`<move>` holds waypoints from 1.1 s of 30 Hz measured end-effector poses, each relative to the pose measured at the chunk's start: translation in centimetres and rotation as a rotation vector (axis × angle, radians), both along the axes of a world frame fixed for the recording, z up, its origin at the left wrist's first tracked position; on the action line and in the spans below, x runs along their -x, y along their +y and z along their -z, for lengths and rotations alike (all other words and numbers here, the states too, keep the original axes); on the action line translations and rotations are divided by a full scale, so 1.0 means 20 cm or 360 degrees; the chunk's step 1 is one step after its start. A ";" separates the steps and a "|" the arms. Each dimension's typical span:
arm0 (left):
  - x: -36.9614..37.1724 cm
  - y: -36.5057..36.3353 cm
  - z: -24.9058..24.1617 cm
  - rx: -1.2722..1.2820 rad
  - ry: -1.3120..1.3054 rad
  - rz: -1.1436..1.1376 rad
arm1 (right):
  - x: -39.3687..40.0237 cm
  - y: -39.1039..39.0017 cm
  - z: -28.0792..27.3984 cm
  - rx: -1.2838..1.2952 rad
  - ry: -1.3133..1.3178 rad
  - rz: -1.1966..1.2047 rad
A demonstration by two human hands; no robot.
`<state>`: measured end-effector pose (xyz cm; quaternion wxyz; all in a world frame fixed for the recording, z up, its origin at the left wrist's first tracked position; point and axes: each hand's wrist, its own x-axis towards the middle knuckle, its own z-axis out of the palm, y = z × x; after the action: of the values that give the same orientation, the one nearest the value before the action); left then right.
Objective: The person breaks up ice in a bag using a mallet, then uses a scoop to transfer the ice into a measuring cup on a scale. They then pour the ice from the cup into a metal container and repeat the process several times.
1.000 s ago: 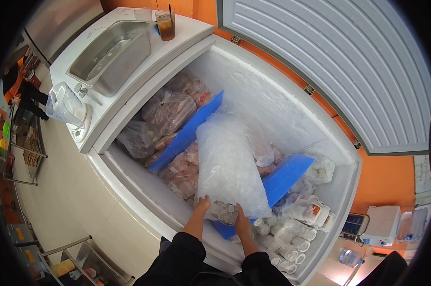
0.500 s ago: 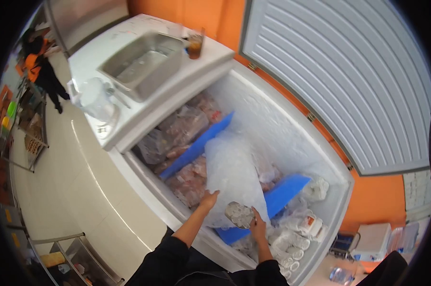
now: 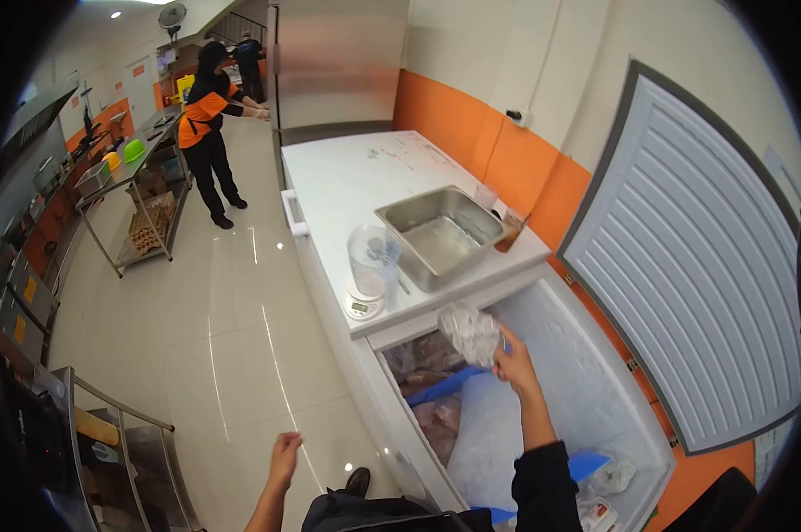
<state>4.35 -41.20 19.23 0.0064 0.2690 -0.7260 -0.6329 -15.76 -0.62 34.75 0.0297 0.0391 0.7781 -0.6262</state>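
Note:
My right hand (image 3: 513, 362) grips a scoop (image 3: 471, 335) heaped with ice, raised above the open chest freezer (image 3: 617, 399) near the edge of its white top. Under that arm lies a large, whitish bag of ice (image 3: 484, 434) between blue dividers (image 3: 453, 387). Over the floor to the left, my left hand (image 3: 284, 457) is apart from everything, its fingers curled with nothing visible in them. Beyond the scoop, a steel pan (image 3: 411, 259) sits on the white top. Beside it, a clear pitcher (image 3: 372, 253) stands on a small white scale (image 3: 363, 308).
A glass of brown drink (image 3: 510, 232) stands behind the pan. The ribbed freezer lid (image 3: 693, 266) is raised at the right. A co-worker (image 3: 207, 133) stands by a steel fridge (image 3: 334, 66). Steel shelving (image 3: 121, 461) is at the lower left.
My right hand has lifted the ice-filled scoop from over the ice bag toward the white top. My left hand has left the bag and moved left. The view has swung up and left.

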 end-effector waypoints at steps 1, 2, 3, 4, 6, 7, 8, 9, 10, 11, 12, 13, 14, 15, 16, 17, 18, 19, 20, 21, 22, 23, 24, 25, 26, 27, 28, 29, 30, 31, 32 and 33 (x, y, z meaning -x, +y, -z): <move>-0.08 -0.10 0.00 0.0015 -0.0023 -0.0147 | 0.11 -0.09 -0.06 -0.0017 -0.0002 -0.0002; -0.16 -0.19 0.01 0.0009 -0.0011 -0.0270 | 0.21 -0.17 -0.11 -0.0034 -0.0008 -0.0006; -0.25 -0.26 0.03 0.0003 -0.0003 -0.0396 | 0.31 -0.23 -0.14 -0.0047 -0.0012 -0.0041; -0.34 -0.33 0.07 0.0001 -0.0013 -0.0500 | 0.42 -0.29 -0.17 -0.0060 -0.0017 -0.0076; -0.52 -0.42 0.15 0.0003 -0.0036 -0.0706 | 0.61 -0.39 -0.19 -0.0058 -0.0052 -0.0157; -0.60 -0.44 0.18 -0.0011 -0.0083 -0.0776 | 0.70 -0.43 -0.19 -0.0046 -0.0082 -0.0201; -0.68 -0.45 0.21 -0.0026 -0.0128 -0.0846 | 0.77 -0.46 -0.19 -0.0036 -0.0110 -0.0245; -0.75 -0.46 0.25 -0.0041 -0.0171 -0.0913 | 0.81 -0.49 -0.20 -0.0146 -0.0118 -0.0219; -0.81 -0.47 0.34 -0.0081 -0.0200 -0.0968 | 0.85 -0.52 -0.21 -0.0256 -0.0124 -0.0191; -0.88 -0.48 0.47 -0.0122 -0.0228 -0.1023 | 0.90 -0.55 -0.22 -0.0367 -0.0128 -0.0162; -0.90 -0.48 0.50 -0.0162 -0.0260 -0.1075 | 0.94 -0.56 -0.22 -0.0391 -0.0142 -0.0178; -0.91 -0.48 0.53 -0.0195 -0.0263 -0.1088 | 0.98 -0.57 -0.22 -0.0468 -0.0158 -0.0177; -0.91 -0.44 0.54 -0.0230 -0.0268 -0.1101 | 1.01 -0.58 -0.23 -0.0546 -0.0175 -0.0176; -0.91 -0.41 0.54 -0.0263 -0.0276 -0.1110 | 1.03 -0.60 -0.23 -0.0625 -0.0195 -0.0171; -0.89 -0.39 0.54 -0.0279 -0.0267 -0.1110 | 1.07 -0.61 -0.24 -0.0720 -0.0216 -0.0149; -0.86 -0.37 0.52 -0.0265 -0.0244 -0.1083 | 1.08 -0.65 -0.27 -0.0775 -0.0197 -0.0134; -0.82 -0.34 0.48 -0.0249 -0.0225 -0.1053 | 1.08 -0.68 -0.30 -0.0830 -0.0182 -0.0117; -0.78 -0.33 0.44 -0.0229 -0.0205 -0.1022 | 1.09 -0.71 -0.32 -0.0880 -0.0167 -0.0099; -0.75 -0.32 0.40 -0.0199 -0.0200 -0.1017 | 1.11 -0.73 -0.32 -0.1027 -0.0104 -0.0124; -0.73 -0.33 0.37 -0.0191 -0.0200 -0.0999 | 1.16 -0.75 -0.31 -0.1171 -0.0037 -0.0147; -0.70 -0.34 0.34 -0.0181 -0.0196 -0.0982 | 1.20 -0.78 -0.31 -0.1312 0.0035 -0.0168; -0.69 -0.34 0.32 -0.0172 -0.0195 -0.0963 | 1.23 -0.81 -0.31 -0.1466 0.0128 -0.0201; -0.69 -0.35 0.32 -0.0166 -0.0170 -0.0972 | 1.25 -0.86 -0.29 -0.1620 0.0219 -0.0233; -0.69 -0.35 0.32 -0.0159 -0.0145 -0.0981 | 1.27 -0.90 -0.28 -0.1772 0.0311 -0.0265; -0.69 -0.36 0.32 -0.0153 -0.0122 -0.0990 | 1.23 -0.96 -0.29 -0.1961 0.0413 -0.0220; -0.71 -0.38 0.36 -0.0141 -0.0115 -0.1004 | 1.20 -1.01 -0.28 -0.1977 0.0464 -0.0165; -0.73 -0.39 0.41 -0.0129 -0.0108 -0.1021 | 1.17 -1.07 -0.28 -0.1991 0.0516 -0.0112; -0.75 -0.40 0.44 -0.0117 -0.0103 -0.1041 | 1.14 -1.12 -0.27 -0.2004 0.0568 -0.0062; -0.77 -0.41 0.46 -0.0118 -0.0111 -0.1061 | 1.10 -1.17 -0.28 -0.2094 0.0689 -0.0037; -0.79 -0.41 0.47 -0.0117 -0.0119 -0.1082 | 1.05 -1.23 -0.30 -0.2180 0.0811 -0.0014; -0.81 -0.41 0.48 -0.0117 -0.0126 -0.1103 | 1.02 -1.26 -0.31 -0.2263 0.0937 0.0011; -0.83 -0.41 0.49 -0.0115 -0.0138 -0.1111 | 1.03 -1.27 -0.30 -0.2354 0.1005 -0.0051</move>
<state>20.88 -49.41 9.44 0.1821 0.5276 -0.5669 -0.6059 -36.42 -26.04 40.82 -0.2164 -0.1415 0.9634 0.0704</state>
